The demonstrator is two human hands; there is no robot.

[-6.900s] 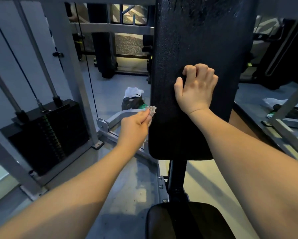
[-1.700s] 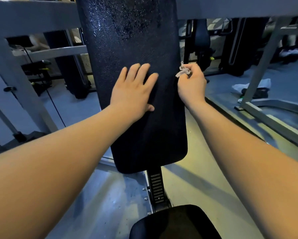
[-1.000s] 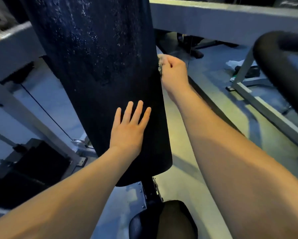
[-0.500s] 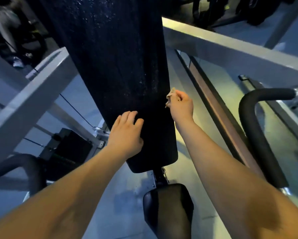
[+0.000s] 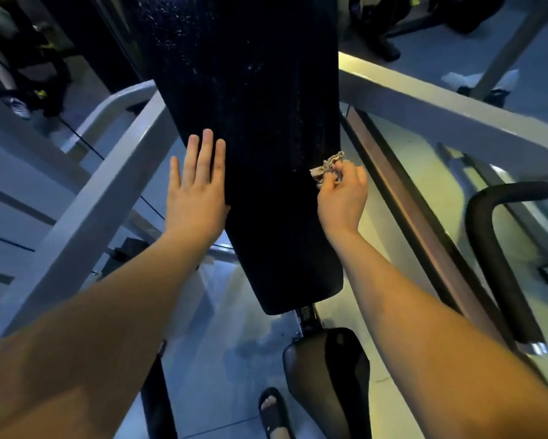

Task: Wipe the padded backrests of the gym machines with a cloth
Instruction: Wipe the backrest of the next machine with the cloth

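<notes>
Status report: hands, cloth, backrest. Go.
Left hand flat against backrest, left edge, fingers straight. Right hand pinches crumpled cloth at its right edge. Nothing in the way between them.

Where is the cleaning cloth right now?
In the head view, the cloth is bunched in the right hand at the right edge of the black backrest, opposite the left hand flat on its left edge.
</notes>
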